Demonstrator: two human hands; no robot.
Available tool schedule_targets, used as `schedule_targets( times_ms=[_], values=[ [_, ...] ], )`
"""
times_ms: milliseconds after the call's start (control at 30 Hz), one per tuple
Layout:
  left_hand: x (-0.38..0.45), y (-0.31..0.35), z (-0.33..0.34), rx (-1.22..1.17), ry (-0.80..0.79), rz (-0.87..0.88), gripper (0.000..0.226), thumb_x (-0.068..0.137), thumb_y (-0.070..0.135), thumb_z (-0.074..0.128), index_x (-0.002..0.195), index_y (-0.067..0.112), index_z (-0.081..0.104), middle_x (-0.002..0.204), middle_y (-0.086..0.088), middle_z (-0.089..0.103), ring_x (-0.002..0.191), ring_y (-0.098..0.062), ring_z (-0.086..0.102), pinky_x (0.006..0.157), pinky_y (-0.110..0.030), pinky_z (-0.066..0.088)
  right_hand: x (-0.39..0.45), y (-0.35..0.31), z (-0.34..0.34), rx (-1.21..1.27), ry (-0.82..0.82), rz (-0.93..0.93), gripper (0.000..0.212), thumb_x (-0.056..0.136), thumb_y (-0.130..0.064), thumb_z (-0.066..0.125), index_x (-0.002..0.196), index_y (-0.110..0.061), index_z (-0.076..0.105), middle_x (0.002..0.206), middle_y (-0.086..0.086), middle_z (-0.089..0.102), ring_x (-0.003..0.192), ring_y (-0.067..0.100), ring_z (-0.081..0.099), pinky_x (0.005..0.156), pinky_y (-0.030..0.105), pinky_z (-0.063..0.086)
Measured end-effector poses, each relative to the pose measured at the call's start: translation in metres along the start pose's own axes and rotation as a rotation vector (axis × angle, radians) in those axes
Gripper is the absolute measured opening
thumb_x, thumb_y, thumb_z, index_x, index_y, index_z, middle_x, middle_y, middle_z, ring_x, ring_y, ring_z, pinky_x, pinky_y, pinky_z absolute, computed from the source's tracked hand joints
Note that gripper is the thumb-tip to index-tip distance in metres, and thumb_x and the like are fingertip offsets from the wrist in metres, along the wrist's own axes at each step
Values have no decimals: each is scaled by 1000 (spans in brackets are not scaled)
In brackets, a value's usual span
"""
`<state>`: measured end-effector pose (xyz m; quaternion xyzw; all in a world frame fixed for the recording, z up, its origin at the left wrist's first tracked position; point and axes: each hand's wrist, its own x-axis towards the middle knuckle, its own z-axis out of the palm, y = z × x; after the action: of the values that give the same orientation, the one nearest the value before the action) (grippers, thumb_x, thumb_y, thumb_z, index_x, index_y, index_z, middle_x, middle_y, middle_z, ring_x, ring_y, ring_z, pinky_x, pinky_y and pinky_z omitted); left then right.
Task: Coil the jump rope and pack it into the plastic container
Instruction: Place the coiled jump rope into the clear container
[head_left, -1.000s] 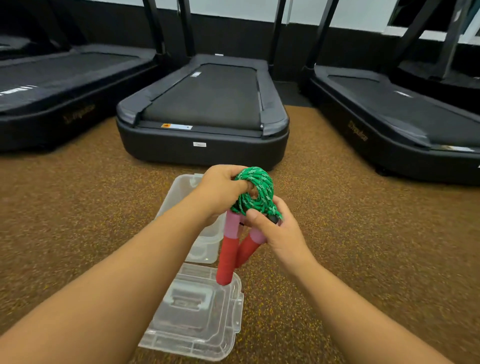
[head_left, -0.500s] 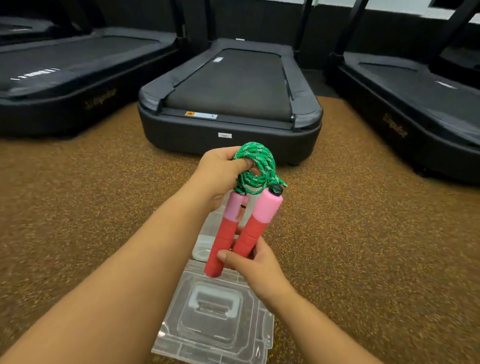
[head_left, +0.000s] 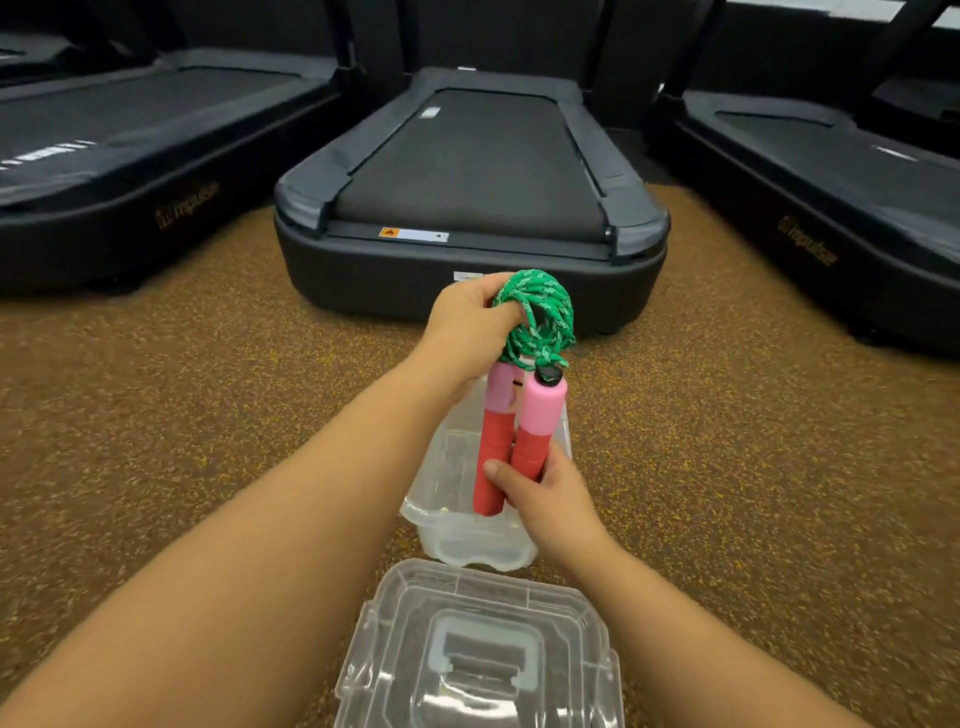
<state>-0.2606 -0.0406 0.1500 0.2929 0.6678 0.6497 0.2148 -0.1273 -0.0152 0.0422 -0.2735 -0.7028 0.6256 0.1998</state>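
Head view: jump rope (head_left: 535, 322) and hands partly hide plastic container (head_left: 447, 519).

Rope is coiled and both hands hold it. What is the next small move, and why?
Probably lower the bundle into the open container. The left hand grips the green coil, the right hand holds both handles, directly above it; the lid lies aside.

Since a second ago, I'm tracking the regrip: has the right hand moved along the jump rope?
Yes. The right hand has slid from beside the green coil, held by the left hand, down to the handles' red ends.
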Motion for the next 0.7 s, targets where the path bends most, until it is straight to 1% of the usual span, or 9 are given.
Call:
schedule_targets(
  times_ms=[133,200,267,367,467,533,567,633,700],
  values=[
    [13,-18,-7,125,7,56,34,87,3,56,117,15,67,110,-7,70,100,-21,67,86,-42,57,18,6,3,-92,37,15,13,86,-12,64,91,-21,56,77,-4,58,72,11,54,64,25,43],
    [15,-30,-3,131,-3,33,32,88,3,55,115,16,67,109,-5,70,100,-19,66,87,-41,57,22,12,2,-139,39,59,15,86,-12,64,98,-16,57,82,0,60,75,14,55,60,23,42],
    [17,-46,1,129,5,13,31,87,3,56,111,19,69,106,-4,71,100,-19,67,88,-42,56,26,18,2,-194,18,103,17,84,-14,65,99,-15,56,79,-1,58,73,15,55,58,23,41],
    [24,-61,3,148,58,-9,33,85,2,54,107,21,71,104,-3,73,100,-20,67,89,-43,55,33,23,3,-222,-78,152,18,82,-17,67,96,-16,56,77,0,58,70,16,56,64,30,48],
    [26,-66,6,203,75,-19,35,84,0,50,108,15,70,105,-5,72,100,-20,66,92,-38,53,39,25,2,-201,-99,204,13,82,-16,67,92,-20,59,84,5,65,79,22,63,76,39,55],
    [26,-70,8,241,73,-45,31,86,1,50,108,12,70,101,-3,70,95,-16,64,86,-30,53,40,27,1,-187,-118,262,9,82,-15,68,86,-21,62,85,5,67,82,22,64,81,41,55],
    [27,-73,9,264,70,-67,28,87,1,51,105,11,70,96,-2,69,90,-15,62,81,-26,53,40,26,0,-181,-137,300,8,83,-14,68,84,-21,62,83,4,67,80,20,64,78,38,55],
    [30,-81,9,306,48,-129,22,87,2,51,96,9,70,89,-3,66,85,-17,60,79,-31,52,39,27,-3,-187,-174,372,10,84,-14,67,81,-20,61,79,2,65,74,18,62,71,33,54],
    [35,-92,9,368,11,-211,17,87,5,51,90,8,67,88,-7,67,85,-21,61,85,-37,54,39,28,-4,-186,-211,451,9,85,-14,67,81,-19,60,85,6,66,78,22,64,72,35,55]
  ],
)
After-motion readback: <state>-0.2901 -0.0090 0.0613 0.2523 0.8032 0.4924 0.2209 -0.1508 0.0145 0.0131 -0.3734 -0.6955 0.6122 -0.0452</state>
